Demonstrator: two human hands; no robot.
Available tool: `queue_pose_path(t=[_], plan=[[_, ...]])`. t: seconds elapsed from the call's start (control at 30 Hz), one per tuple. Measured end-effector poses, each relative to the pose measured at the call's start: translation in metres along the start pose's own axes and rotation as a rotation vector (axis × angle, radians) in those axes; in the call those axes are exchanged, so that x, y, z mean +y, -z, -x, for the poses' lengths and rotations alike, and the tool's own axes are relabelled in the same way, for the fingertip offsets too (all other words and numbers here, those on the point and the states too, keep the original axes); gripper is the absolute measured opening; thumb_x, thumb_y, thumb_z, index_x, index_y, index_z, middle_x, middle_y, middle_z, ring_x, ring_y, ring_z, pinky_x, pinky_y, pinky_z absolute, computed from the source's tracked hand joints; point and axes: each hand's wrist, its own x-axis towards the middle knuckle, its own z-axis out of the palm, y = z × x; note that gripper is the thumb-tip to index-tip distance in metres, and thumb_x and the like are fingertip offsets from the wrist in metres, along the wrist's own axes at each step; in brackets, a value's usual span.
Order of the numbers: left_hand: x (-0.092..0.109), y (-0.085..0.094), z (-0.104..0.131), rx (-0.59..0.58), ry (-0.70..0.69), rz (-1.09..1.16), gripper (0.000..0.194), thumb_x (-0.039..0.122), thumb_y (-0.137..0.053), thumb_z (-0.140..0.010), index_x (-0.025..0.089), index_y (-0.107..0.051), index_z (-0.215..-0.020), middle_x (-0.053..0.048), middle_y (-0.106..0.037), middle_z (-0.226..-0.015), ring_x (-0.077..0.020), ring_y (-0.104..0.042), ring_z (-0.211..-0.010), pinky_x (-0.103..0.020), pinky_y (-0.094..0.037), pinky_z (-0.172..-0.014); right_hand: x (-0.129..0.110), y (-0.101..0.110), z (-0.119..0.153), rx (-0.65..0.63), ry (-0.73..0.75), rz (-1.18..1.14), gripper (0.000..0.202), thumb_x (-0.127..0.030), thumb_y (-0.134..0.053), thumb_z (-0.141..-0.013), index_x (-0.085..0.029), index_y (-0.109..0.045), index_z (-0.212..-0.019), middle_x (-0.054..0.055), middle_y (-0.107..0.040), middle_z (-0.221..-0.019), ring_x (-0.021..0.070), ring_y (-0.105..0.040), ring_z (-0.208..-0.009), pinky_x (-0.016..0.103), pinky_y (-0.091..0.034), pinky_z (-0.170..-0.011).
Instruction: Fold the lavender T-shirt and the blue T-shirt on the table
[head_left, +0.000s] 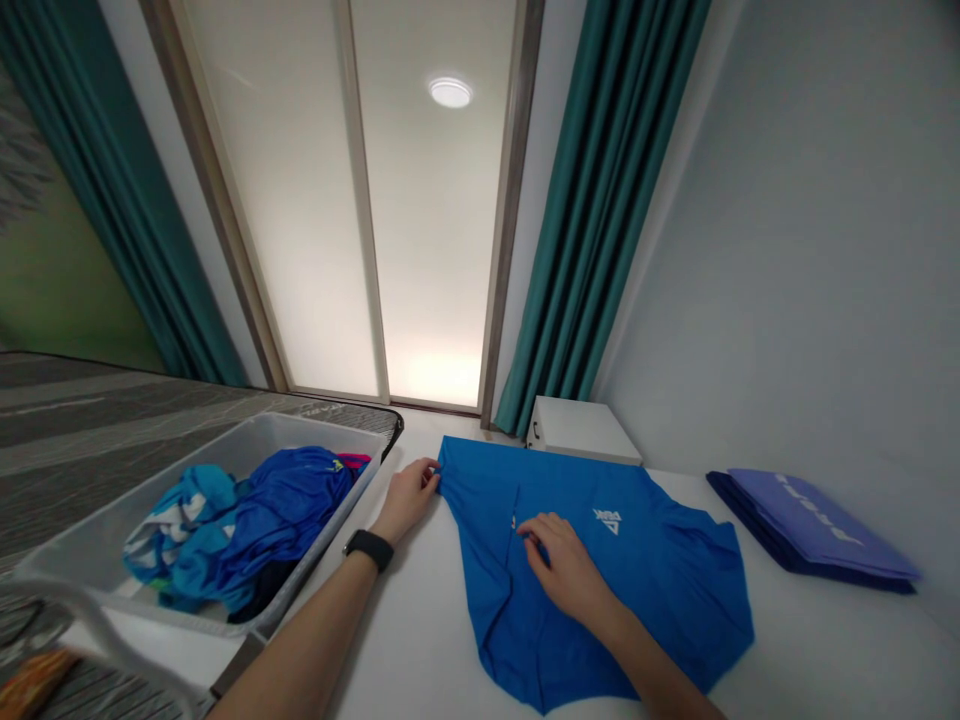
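A blue shirt (637, 590) with a white chest logo lies spread on the white table, with one side folded inward along its left part. My left hand (409, 495), wearing a black watch (369, 548) on its wrist, pinches the shirt's upper left corner. Flat on the shirt's front, left of the logo, rests my right hand (566, 565). Its thumb stands apart from the fingers, whose tips are beside a small white mark on the fabric. Both sleeve ends hang toward the near side of the shirt.
Left of the shirt stands a translucent plastic bin (274, 430) with crumpled blue clothes (289, 510) in it. Folded purple and navy garments (817, 525) lie at the right by the wall. A white cabinet (581, 428) stands behind the white table (409, 640).
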Motion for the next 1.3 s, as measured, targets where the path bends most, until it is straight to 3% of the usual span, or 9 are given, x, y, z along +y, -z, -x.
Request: queue_pose_path(t=[0.1,0.23,0.43,0.53,0.7,0.9,1.3], plan=[[0.0,-0.001,-0.001,0.0,0.003,-0.009,0.021,0.023,-0.052,-0.085,0.019,-0.066,-0.099,-0.003,-0.068,-0.083,-0.0182,-0.062,-0.076,-0.027,-0.043,-0.071,0.01,0.001,-0.016,-0.007,-0.088,-0.006,0.022,-0.018,-0.042,-0.092,-0.022,-0.063,-0.099,0.003,-0.067,-0.092,0.0187,-0.06,-0.089,0.03,-0.04,-0.081],[-0.002,-0.001,-0.002,-0.009,0.025,0.007,0.021,0.022,-0.051,-0.085,0.019,-0.066,-0.099,-0.004,-0.069,-0.084,-0.0186,-0.062,-0.077,-0.028,-0.044,-0.073,0.018,0.004,-0.05,-0.108,-0.21,0.103,0.024,-0.021,-0.041,-0.094,-0.022,-0.06,-0.109,0.002,-0.069,-0.087,0.0172,-0.064,-0.082,0.025,-0.039,-0.069],[0.0,0.004,0.0,0.009,0.049,0.072,0.027,0.02,-0.04,-0.09,0.017,-0.064,-0.1,-0.005,-0.071,-0.084,-0.0197,-0.065,-0.08,-0.028,-0.045,-0.073,0.017,-0.003,-0.087,-0.101,-0.294,0.371,0.023,-0.03,-0.04,-0.098,-0.02,-0.057,-0.11,0.008,-0.069,-0.102,0.0205,-0.065,-0.092,0.028,-0.04,-0.073],[0.001,0.005,0.0,0.019,0.065,0.104,0.026,0.02,-0.041,-0.089,0.017,-0.064,-0.102,-0.003,-0.07,-0.08,-0.0189,-0.065,-0.077,-0.027,-0.045,-0.071,0.015,-0.013,-0.09,-0.099,-0.265,0.401,0.022,-0.034,-0.043,-0.098,-0.018,-0.057,-0.103,0.01,-0.067,-0.103,0.0218,-0.063,-0.095,0.03,-0.041,-0.078],[-0.003,0.002,0.001,-0.023,0.016,0.159,0.026,0.02,-0.047,-0.087,0.018,-0.064,-0.107,-0.002,-0.071,-0.083,-0.0162,-0.064,-0.074,-0.025,-0.043,-0.07,0.014,-0.023,-0.089,-0.071,-0.209,0.429,0.016,-0.026,-0.04,-0.099,-0.019,-0.054,-0.1,0.01,-0.062,-0.11,0.0205,-0.059,-0.102,0.028,-0.041,-0.078],[-0.002,0.001,0.0,-0.033,0.011,0.099,0.024,0.02,-0.05,-0.087,0.02,-0.064,-0.107,-0.002,-0.071,-0.085,-0.015,-0.064,-0.072,-0.024,-0.042,-0.068,0.018,-0.018,-0.094,-0.036,-0.291,0.301,0.019,-0.026,-0.032,-0.102,-0.02,-0.046,-0.112,0.006,-0.068,-0.096,0.0199,-0.066,-0.084,0.027,-0.039,-0.065],[0.005,0.001,0.001,-0.051,0.005,-0.13,0.02,0.018,-0.054,-0.089,0.023,-0.065,-0.104,-0.002,-0.066,-0.098,-0.0151,-0.063,-0.083,-0.027,-0.041,-0.077,0.029,-0.024,-0.092,-0.118,-0.302,0.411,0.033,-0.024,-0.034,-0.099,-0.023,-0.042,-0.132,0.011,-0.063,-0.123,0.0238,-0.065,-0.103,0.032,-0.047,-0.076]])
